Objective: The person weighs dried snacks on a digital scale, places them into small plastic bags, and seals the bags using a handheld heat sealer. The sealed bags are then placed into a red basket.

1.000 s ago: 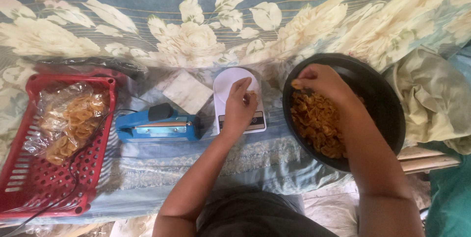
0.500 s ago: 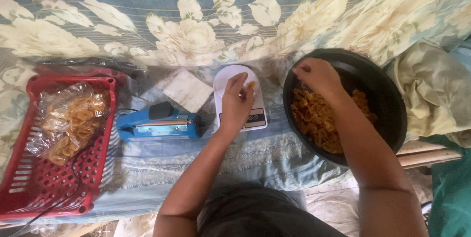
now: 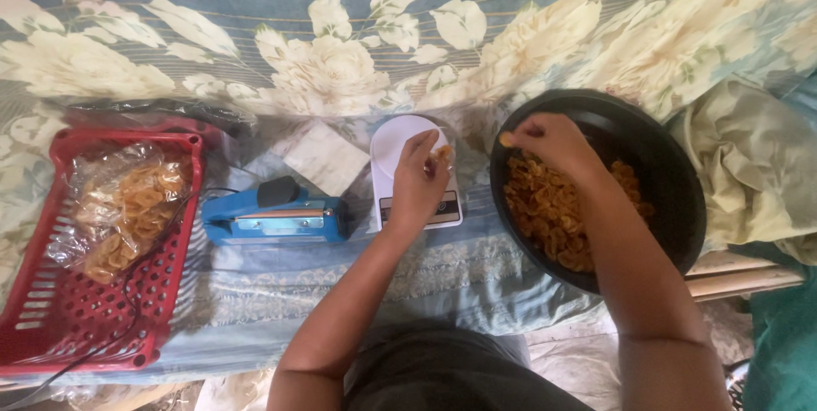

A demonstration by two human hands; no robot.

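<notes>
on the white kitchen scale, in the middle of the floral cloth, rests the left hand. its fingers are curled and pressed together around a clear bag with some orange snack pieces inside, so the hand is closed on the bag. the right hand is above the near rim of the black bowl and pinches one orange snack piece between the fingertips. the bowl is just to the right of the scale and holds a heap of the same orange snacks. left of the scale lies a blue heat sealer, and behind it a small white packet. at the far left is a red plastic basket with a filled clear bag of snacks lying in it.
</notes>
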